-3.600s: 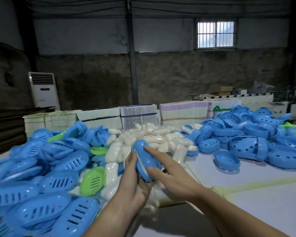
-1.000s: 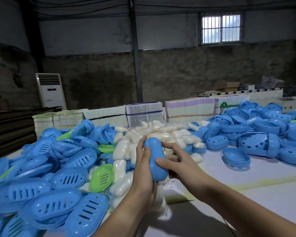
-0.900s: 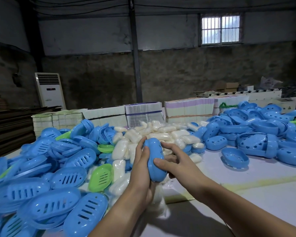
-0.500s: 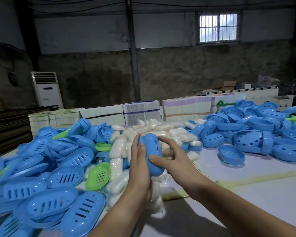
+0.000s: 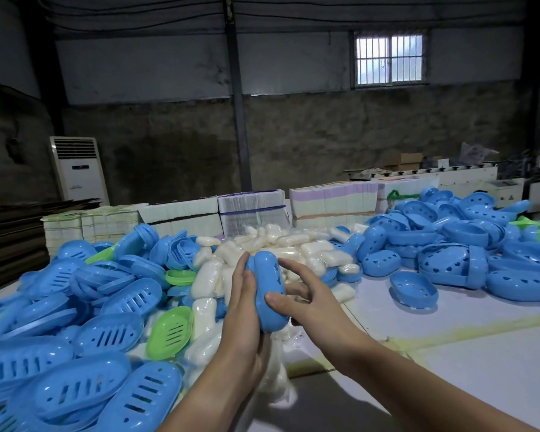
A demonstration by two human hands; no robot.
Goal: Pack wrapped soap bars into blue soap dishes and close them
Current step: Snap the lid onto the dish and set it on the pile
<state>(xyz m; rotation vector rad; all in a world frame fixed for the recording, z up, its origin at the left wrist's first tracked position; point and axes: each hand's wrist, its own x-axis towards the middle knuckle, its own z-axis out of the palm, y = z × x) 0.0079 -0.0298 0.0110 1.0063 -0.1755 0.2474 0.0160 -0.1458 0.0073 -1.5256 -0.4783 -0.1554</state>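
The white tabletop (image 5: 449,353) carries a heap of wrapped soap bars (image 5: 281,244); left of it slotted blue lids (image 5: 75,322), right of it blue dish bases (image 5: 443,244).

I stand in a bare warehouse workshop: rough concrete walls, one barred window (image 5: 389,60), heaped blue soap dishes (image 5: 449,241), stacked flat cartons (image 5: 181,213).
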